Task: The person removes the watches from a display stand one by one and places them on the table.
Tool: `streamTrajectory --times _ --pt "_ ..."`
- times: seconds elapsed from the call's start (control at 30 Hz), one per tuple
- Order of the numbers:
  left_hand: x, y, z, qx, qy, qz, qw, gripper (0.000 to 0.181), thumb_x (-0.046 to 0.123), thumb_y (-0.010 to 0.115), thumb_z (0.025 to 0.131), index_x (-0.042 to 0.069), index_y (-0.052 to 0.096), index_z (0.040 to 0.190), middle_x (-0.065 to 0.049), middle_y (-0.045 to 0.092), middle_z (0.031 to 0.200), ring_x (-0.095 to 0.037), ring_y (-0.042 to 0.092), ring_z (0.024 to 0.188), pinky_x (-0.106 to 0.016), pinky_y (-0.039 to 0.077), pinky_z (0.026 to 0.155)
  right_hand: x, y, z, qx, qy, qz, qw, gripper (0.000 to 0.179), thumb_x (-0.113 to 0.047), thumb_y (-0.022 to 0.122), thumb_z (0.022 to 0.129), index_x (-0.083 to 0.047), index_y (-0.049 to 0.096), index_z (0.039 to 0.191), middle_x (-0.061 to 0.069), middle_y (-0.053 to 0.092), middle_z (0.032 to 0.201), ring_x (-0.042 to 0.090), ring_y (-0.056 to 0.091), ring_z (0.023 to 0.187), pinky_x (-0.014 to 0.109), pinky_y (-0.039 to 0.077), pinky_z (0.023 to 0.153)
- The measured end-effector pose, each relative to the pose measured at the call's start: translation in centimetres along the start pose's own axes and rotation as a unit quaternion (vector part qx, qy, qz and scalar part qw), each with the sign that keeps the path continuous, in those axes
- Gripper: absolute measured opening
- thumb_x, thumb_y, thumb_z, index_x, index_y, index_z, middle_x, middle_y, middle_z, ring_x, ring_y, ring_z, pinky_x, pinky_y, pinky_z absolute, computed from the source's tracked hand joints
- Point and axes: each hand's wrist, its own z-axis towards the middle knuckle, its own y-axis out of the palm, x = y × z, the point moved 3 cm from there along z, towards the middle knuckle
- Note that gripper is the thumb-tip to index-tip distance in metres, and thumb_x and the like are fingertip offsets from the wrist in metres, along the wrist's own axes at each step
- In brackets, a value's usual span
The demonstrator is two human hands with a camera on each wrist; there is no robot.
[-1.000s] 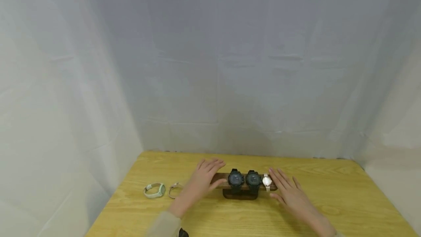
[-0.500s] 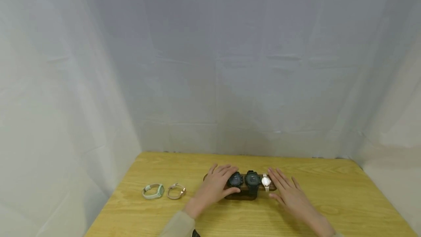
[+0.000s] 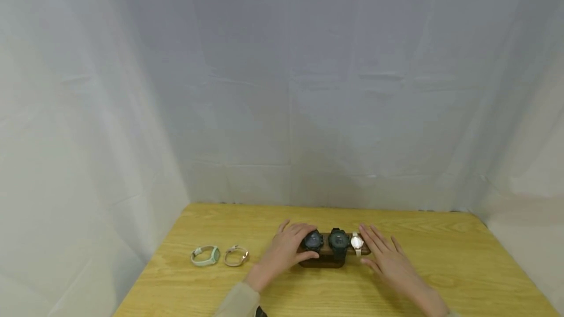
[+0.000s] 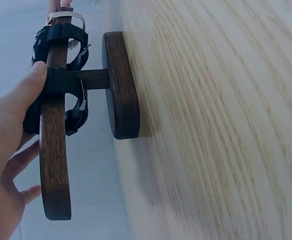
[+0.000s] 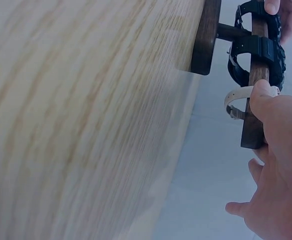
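A dark wooden watch stand (image 3: pixel 323 261) on the table carries two black watches and a small white-strapped watch on its raised bar. My left hand (image 3: pixel 285 249) pinches the left black watch (image 3: pixel 313 241); in the left wrist view its thumb lies on the black strap (image 4: pixel 61 82). The second black watch (image 3: pixel 339 241) sits to the right, a short gap away. Beyond it is the white watch (image 3: pixel 357 242). My right hand (image 3: pixel 389 257) holds the bar's right end (image 5: pixel 255 131), its thumb touching the white strap. Most of the right fingers are hidden behind the bar in the right wrist view.
A pale green watch (image 3: pixel 205 256) and a thin rose-toned watch (image 3: pixel 236 256) lie on the left of the wooden table (image 3: pixel 423 238). Light cloth walls (image 3: pixel 282 111) stand behind the table and at both sides.
My left hand has moved right from the bar's left end and taken hold of the left black watch. That watch has shifted slightly left, widening the gap. The right hand stays put.
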Motion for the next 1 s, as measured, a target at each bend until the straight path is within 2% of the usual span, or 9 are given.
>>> streamTrajectory --times 0.2,0.47,0.77,1.0 --pt "-0.4 -0.3 -0.4 -0.009 -0.008 -0.025 0.9996 0.067 0.047 0.076 0.086 0.016 0.056 0.142 -0.002 0.062 0.139 -0.021 0.058 0.129 -0.056 0.031 0.119 0.0 -0.1 0.0 -0.006 0.004 0.004 1.0000 0.082 -0.035 0.065 0.099 -0.020 0.018 0.164 0.012 0.030 0.164 0.037 0.032 0.148 0.074 0.027 0.111" --pt "-1.2 -0.6 -1.1 -0.015 -0.018 -0.036 0.9991 0.067 0.044 0.076 0.087 0.013 0.056 0.142 -0.004 0.061 0.141 -0.022 0.058 0.129 -0.056 0.030 0.120 0.0 -0.1 0.0 -0.005 0.004 -0.003 1.0000 0.082 -0.035 0.065 0.099 -0.019 0.018 0.164 0.013 0.031 0.164 0.037 0.033 0.148 0.073 0.029 0.111" --pt "-2.0 -1.0 -1.8 -0.008 -0.016 -0.014 0.9998 0.068 0.047 0.075 0.087 0.012 0.056 0.142 -0.005 0.063 0.138 -0.023 0.060 0.125 -0.055 0.033 0.118 -0.2 -0.3 0.0 -0.010 0.004 0.008 0.9999 0.081 -0.035 0.064 0.100 -0.019 0.018 0.164 0.012 0.029 0.165 0.037 0.032 0.148 0.074 0.027 0.111" --pt "-2.4 -1.4 -2.3 -0.002 -0.014 -0.017 0.9997 0.068 0.046 0.075 0.087 0.012 0.056 0.142 -0.006 0.064 0.137 -0.025 0.060 0.125 -0.056 0.030 0.119 -0.2 -0.2 0.1 -0.010 0.004 0.003 0.9999 0.081 -0.036 0.064 0.100 -0.019 0.018 0.164 0.011 0.029 0.165 0.037 0.031 0.149 0.073 0.027 0.112"
